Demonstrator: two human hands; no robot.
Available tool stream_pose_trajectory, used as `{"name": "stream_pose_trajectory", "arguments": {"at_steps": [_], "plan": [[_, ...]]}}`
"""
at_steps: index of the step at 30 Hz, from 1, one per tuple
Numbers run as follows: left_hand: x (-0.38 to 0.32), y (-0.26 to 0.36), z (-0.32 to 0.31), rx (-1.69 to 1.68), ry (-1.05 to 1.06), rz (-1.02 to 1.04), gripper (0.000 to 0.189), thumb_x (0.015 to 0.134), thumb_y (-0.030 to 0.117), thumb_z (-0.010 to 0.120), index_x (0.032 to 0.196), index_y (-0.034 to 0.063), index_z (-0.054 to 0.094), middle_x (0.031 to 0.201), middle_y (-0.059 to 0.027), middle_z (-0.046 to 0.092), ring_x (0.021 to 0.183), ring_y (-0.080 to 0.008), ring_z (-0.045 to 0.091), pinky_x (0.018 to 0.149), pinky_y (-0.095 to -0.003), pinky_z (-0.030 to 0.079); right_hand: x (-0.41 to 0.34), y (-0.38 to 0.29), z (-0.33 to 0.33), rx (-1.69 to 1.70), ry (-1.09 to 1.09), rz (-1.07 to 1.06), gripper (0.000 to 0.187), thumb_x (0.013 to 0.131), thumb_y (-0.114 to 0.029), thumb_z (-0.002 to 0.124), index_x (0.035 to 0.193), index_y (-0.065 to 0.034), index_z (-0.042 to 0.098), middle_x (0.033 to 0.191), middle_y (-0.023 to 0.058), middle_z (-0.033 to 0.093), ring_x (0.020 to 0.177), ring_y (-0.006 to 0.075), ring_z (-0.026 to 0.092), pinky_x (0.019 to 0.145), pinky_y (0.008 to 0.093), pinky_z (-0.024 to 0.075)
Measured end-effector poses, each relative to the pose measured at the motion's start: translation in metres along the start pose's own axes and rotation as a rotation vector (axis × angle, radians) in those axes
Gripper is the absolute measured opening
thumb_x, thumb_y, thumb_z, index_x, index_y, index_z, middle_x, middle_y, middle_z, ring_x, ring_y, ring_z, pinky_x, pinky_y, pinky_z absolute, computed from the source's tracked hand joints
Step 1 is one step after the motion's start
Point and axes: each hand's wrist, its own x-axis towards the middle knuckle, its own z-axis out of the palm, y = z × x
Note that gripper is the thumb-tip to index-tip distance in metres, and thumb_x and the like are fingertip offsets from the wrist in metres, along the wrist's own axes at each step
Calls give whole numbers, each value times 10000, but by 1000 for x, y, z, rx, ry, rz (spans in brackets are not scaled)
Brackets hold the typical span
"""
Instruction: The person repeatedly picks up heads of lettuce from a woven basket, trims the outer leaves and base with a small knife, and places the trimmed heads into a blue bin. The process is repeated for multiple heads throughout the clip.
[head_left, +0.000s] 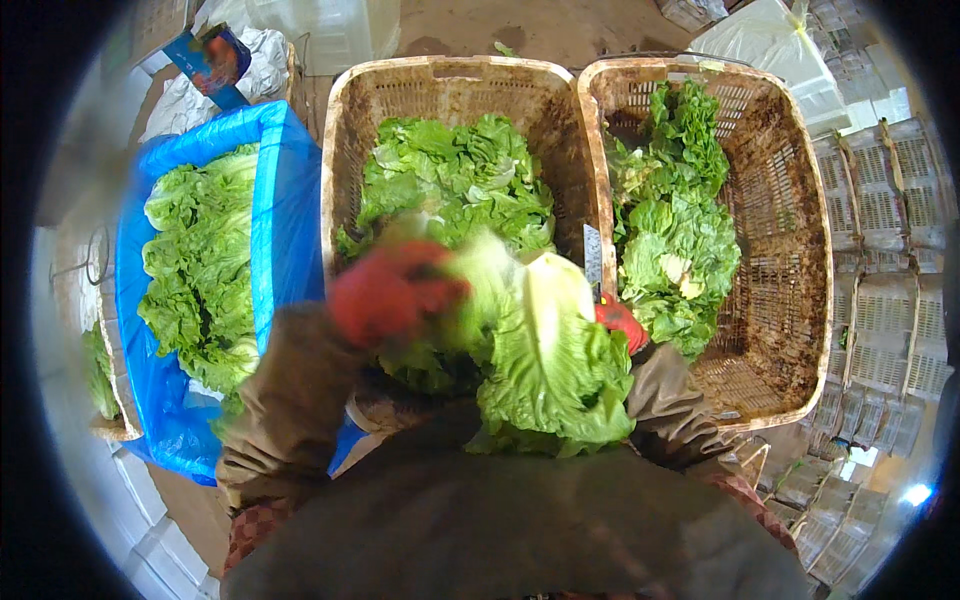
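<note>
My left hand (397, 291), in a red glove and blurred, is at a loose lettuce leaf (480, 277) over the middle crate; whether its fingers grip the leaf is unclear. My right hand (622, 322), also red-gloved, is at the right side of a pale-stemmed head of lettuce (555, 352) in front of my body. From the right hand a knife with a broad metal blade (592, 255) points up, its handle mostly hidden by the fingers. Beyond the hands, lettuce leaves (465, 172) lie in a dirty plastic crate (450, 67).
A second dirty crate (821, 247) on the right holds loose leaves (675, 255). At left, a box lined with blue plastic film (289, 202) holds heads of lettuce (202, 262). Stacked plastic crates (885, 300) stand farther right. White foam boxes (780, 52) stand behind.
</note>
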Motion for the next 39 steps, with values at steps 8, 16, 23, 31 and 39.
{"name": "stream_pose_trajectory", "arguments": {"at_steps": [8,16,23,31,39], "plan": [[-43,12,43,203,199,535,954,805,222,744,1533,72,145,1584,-182,144,1470,-277,98,1180,-380,116,11,13,49,33,-173,-172,526,954,-240,572,1383,23,419,1260,137,592,1112,251,607,939,384,507],[-202,-80,-24,-1132,447,344,707,851,210,683,1457,69,348,1374,-147,503,1220,-264,519,1014,-417,445,35,-10,170,-663,-245,58,630,926,-160,626,1485,-122,337,1367,86,519,995,140,626,643,247,515],[-298,-274,-179,-554,1638,154,750,792,338,774,1404,90,419,1249,-108,589,1045,-263,610,887,-403,504,-14,48,132,-422,129,451,570,932,-146,619,1450,-90,386,1206,141,634,914,219,680,645,303,538],[-189,-375,-296,123,1793,-183,695,813,266,752,1380,29,427,1244,-157,582,1118,-271,551,965,-376,434,-5,2,113,-514,204,451,547,952,-158,606,1461,-163,404,1054,23,655,753,82,596,648,236,510],[-187,-292,-280,171,1799,-98,639,898,188,648,1450,77,345,1332,-172,513,1214,-256,486,1031,-373,375,21,-174,-30,-2124,777,-502,565,762,-131,685,1291,-305,592,1278,163,599,911,310,685,735,355,574]]}}
